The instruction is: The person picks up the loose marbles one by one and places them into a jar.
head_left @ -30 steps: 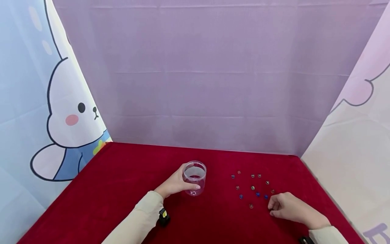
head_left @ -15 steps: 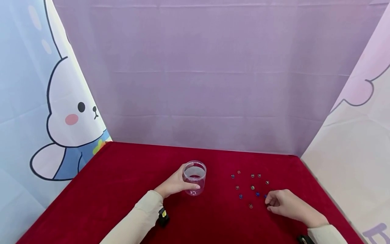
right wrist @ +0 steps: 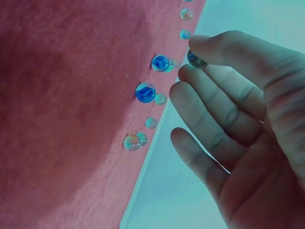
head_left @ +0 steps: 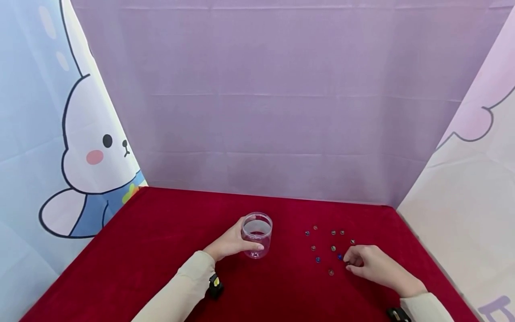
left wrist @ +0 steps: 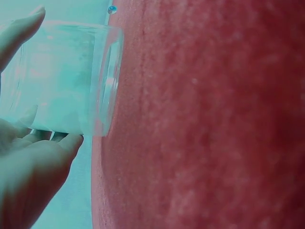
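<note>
A clear plastic jar [head_left: 256,227] stands upright on the red cloth near the middle. My left hand [head_left: 233,241] grips its side, thumb and fingers around the wall [left wrist: 66,76]. On the right, my right hand [head_left: 380,270] hovers low beside scattered glass marbles. Its thumb and a fingertip pinch a dark marble [right wrist: 196,58]; the other fingers are loosely bent. Closest to the fingertips in the head view is a blue marble [head_left: 339,256]. A second blue marble [right wrist: 145,92] shows in the right wrist view. The right hand hides part of the group in the head view.
Several more marbles lie spread between jar and right hand, among them a brownish one [head_left: 331,272] at the front and a blue one [head_left: 318,259]. Red cloth [head_left: 141,250] covers the table up to a lilac backdrop [head_left: 257,112]. Printed curtains flank both sides.
My right hand has moved left and slightly away from me over the marbles, now covering two that showed earlier. My left hand and the jar have stayed in place.
</note>
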### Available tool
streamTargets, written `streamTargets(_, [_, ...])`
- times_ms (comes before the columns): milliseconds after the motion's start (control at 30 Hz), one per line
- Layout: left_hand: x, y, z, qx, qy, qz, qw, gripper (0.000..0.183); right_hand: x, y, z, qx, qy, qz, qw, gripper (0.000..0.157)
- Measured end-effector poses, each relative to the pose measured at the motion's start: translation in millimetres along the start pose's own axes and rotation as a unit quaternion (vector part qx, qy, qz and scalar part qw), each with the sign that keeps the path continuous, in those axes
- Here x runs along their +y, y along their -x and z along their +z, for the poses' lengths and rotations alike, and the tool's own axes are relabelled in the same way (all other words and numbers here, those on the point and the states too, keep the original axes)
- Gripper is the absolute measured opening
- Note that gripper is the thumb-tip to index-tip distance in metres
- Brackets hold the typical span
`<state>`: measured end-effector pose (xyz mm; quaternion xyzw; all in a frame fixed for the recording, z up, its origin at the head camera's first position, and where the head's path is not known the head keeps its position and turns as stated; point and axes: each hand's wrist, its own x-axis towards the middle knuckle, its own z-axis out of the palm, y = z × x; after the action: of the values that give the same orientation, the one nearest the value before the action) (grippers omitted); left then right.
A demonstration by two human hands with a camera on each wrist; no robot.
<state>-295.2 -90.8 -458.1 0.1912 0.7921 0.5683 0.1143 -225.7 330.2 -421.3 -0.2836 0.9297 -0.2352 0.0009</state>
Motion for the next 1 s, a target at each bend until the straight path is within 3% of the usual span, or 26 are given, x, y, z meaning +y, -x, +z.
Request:
streamTargets(467, [1.1, 0.4, -0.2, -0.001, 0.002, 0.0, 1.0, 0.095, -4.7, -14.9, 3.6, 0.063, 0.023, -0.04, 0.997, 0.018])
streamTargets(1000, [0.0, 0.0, -0.4, -0.005, 0.0, 0.007, 1.0, 0.095, -11.4, -26.5, 9.3, 0.089, 0.04, -0.05, 0.994, 0.017])
